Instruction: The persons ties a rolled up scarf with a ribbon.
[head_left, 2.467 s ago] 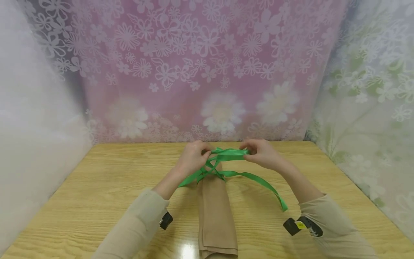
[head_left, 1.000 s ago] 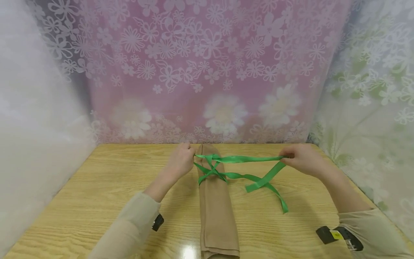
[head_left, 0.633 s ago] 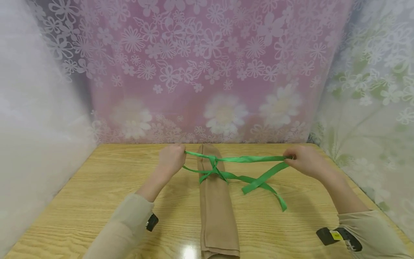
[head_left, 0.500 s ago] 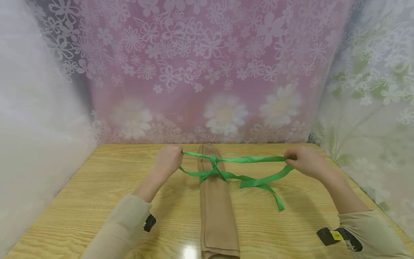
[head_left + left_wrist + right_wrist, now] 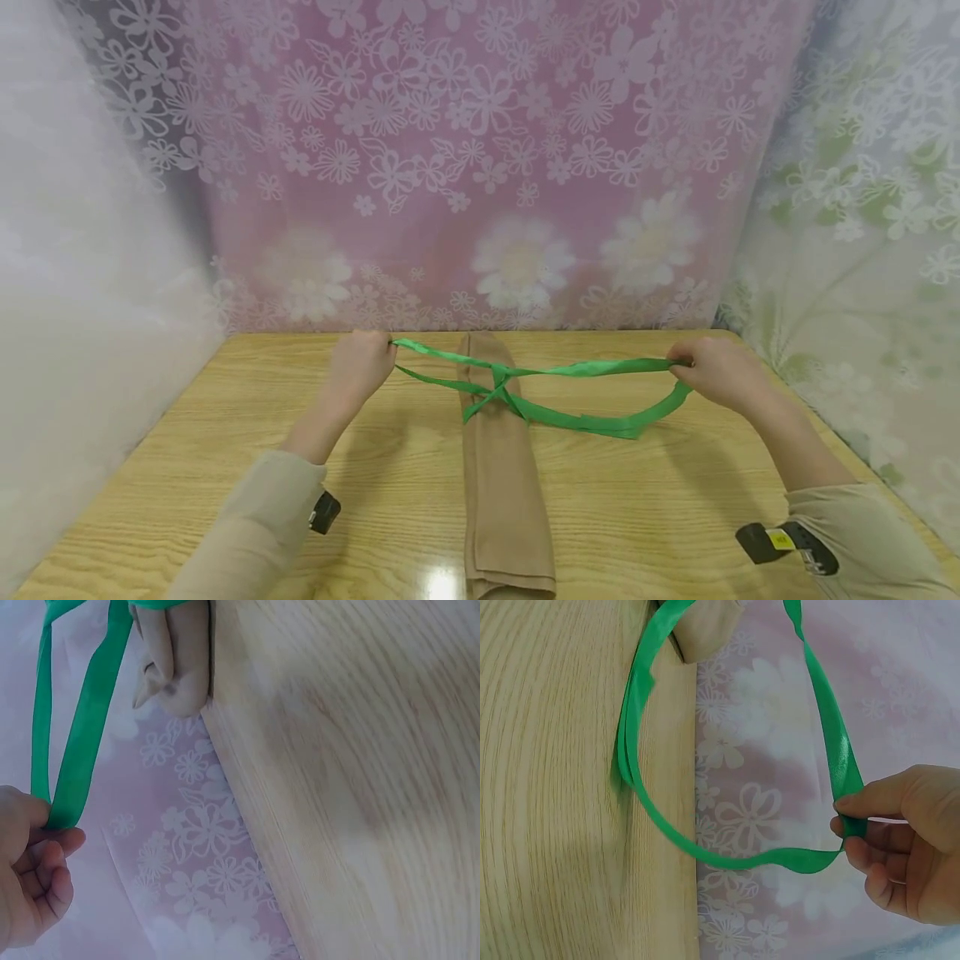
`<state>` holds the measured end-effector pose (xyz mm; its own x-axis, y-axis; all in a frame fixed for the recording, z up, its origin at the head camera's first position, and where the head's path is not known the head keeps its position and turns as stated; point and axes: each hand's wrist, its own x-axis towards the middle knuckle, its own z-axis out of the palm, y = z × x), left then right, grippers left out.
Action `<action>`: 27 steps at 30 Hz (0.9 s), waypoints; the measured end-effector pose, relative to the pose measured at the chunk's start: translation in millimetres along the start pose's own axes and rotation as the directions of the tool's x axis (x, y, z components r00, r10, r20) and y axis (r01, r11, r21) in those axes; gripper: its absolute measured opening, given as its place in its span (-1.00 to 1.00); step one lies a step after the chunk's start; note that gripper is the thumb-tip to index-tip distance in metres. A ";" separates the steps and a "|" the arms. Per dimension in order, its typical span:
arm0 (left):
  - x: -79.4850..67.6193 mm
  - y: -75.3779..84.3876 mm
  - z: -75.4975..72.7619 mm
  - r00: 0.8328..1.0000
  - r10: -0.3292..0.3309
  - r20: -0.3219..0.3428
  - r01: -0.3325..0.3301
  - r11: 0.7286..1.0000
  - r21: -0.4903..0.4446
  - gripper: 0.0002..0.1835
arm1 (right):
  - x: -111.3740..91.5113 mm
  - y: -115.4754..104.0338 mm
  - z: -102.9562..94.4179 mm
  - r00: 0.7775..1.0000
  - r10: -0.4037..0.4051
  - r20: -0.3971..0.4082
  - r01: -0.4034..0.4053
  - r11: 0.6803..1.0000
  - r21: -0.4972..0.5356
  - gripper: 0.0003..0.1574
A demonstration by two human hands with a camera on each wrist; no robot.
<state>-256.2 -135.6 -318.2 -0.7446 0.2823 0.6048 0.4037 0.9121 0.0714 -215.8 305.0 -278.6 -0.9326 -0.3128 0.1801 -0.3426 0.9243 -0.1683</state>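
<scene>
A brown cloth, folded into a long narrow bundle, lies lengthwise on the table. Around its far part goes a green ribbon, crossing over itself on top of the cloth. Left of the bundle, my left hand pinches a loop of the ribbon; both strands run from the fingers back to the crossing. On the other side my right hand pinches the ribbon between thumb and fingers, and a length curves down from it toward the table. In the right wrist view the ribbon bends sharply at the fingertips.
The wooden table has a patterned pink floral curtain behind it. Pale sheets hang at the left and right. A black camera is strapped to each wrist.
Both hands have moved apart from near the bundle, the left one further left during the last second. The ribbon crossing has drawn smaller, and the loose right tail has been pulled in toward the bundle.
</scene>
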 end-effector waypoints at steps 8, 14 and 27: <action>-1.0 -15.1 -9.7 1.000 -0.007 -0.029 0.008 0.999 0.034 -0.50 | 1.4 8.1 1.1 1.000 0.023 -0.008 -0.023 1.000 -0.015 -0.83; -4.0 -27.0 -18.9 0.998 -0.059 0.031 0.058 0.998 0.036 -0.49 | 1.5 13.4 1.9 0.998 0.064 0.004 -0.064 0.998 -0.004 -0.79; -14.4 -51.6 -40.3 0.989 -0.123 0.081 0.104 0.974 0.200 -0.46 | -2.2 29.7 3.2 0.999 0.028 0.020 -0.029 0.997 0.070 -0.88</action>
<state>-244.8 -198.7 -298.7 -0.8292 0.1915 0.5252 0.2091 0.9775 -0.0262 -224.3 332.4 -287.0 -0.9438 -0.2914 0.1560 -0.3224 0.9155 -0.2406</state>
